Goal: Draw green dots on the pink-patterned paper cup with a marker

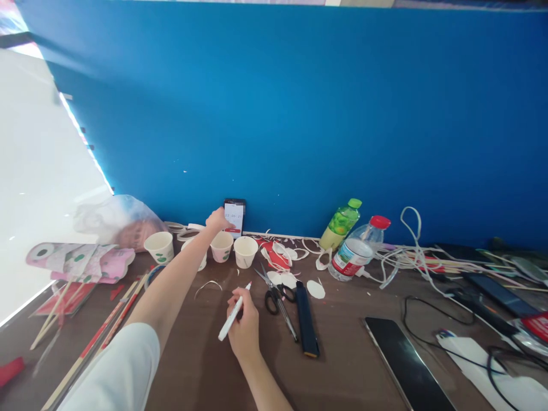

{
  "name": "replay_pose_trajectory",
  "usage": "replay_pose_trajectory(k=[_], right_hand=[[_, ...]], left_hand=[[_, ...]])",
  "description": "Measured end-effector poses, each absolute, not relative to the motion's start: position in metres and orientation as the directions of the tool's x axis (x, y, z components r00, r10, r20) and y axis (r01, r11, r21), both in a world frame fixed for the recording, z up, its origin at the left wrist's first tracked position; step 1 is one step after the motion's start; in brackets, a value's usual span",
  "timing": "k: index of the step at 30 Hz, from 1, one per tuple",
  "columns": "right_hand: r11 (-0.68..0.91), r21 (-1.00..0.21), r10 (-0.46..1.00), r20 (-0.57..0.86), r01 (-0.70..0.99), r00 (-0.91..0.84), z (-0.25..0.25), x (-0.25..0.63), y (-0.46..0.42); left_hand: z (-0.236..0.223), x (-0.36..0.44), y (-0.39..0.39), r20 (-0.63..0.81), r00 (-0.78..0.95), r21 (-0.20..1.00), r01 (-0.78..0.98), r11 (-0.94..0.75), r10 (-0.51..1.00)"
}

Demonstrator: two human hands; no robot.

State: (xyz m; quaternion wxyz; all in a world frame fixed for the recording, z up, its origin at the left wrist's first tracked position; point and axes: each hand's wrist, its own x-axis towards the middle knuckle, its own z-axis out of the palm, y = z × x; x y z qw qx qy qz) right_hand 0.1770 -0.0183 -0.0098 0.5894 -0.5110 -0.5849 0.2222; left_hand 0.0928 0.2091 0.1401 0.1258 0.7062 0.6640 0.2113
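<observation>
Left hand point(217, 219) reaching to the phone point(234, 217), centre frame.
Its fingers are touching the lit screen, text unreadable; right hand point(244, 325), lower centre, is gripping a white marker point(233, 313).

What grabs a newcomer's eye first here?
The blue wall fills the upper frame. Below it, the left hand reaches to a phone propped against the wall, behind a row of paper cups. Nearer, the right hand holds a white marker, beside black scissors.
</observation>
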Motion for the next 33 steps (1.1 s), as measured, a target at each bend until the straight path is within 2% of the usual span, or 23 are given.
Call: replay_pose_trajectory(k=[10,17,21,24,26,28,31,33], right_hand=[[0.370,-0.868,0.863,0.453,0.333,0.222,-0.013,0.178,-0.016],[0.385,-0.847,0.862,0.472,0.367,0.186,-0.015,0.179,-0.015],[0.330,-0.802,0.844,0.487,0.498,0.226,-0.014,0.180,-0.015],[0.297,-0.771,0.845,0.487,0.564,0.221,-0.011,0.180,-0.016],[0.292,-0.763,0.852,0.482,0.577,0.206,-0.010,0.181,-0.016],[0.289,-0.765,0.853,0.478,0.575,0.208,-0.010,0.181,-0.016],[0.290,-0.775,0.850,0.479,0.562,0.221,-0.010,0.182,-0.014],[0.294,-0.778,0.847,0.481,0.554,0.226,-0.010,0.183,-0.013]], left_hand=[[0.135,0.099,0.208,0.155,-0.036,0.509,0.859,-0.049,0.987],[0.153,0.080,0.207,0.154,0.032,0.536,0.837,-0.111,0.988],[0.181,0.059,0.179,0.359,-0.004,0.587,0.779,-0.222,0.933],[0.203,0.047,0.132,0.567,-0.006,0.582,0.711,-0.396,0.824],[0.216,0.042,0.086,0.776,0.050,0.534,0.479,-0.697,0.629],[0.227,0.039,0.029,0.860,0.130,0.457,0.232,-0.859,0.493],[0.243,0.035,-0.057,0.907,0.291,0.366,-0.181,-0.913,0.306],[0.249,0.031,-0.099,0.876,0.390,0.379,-0.194,-0.905,0.284]])
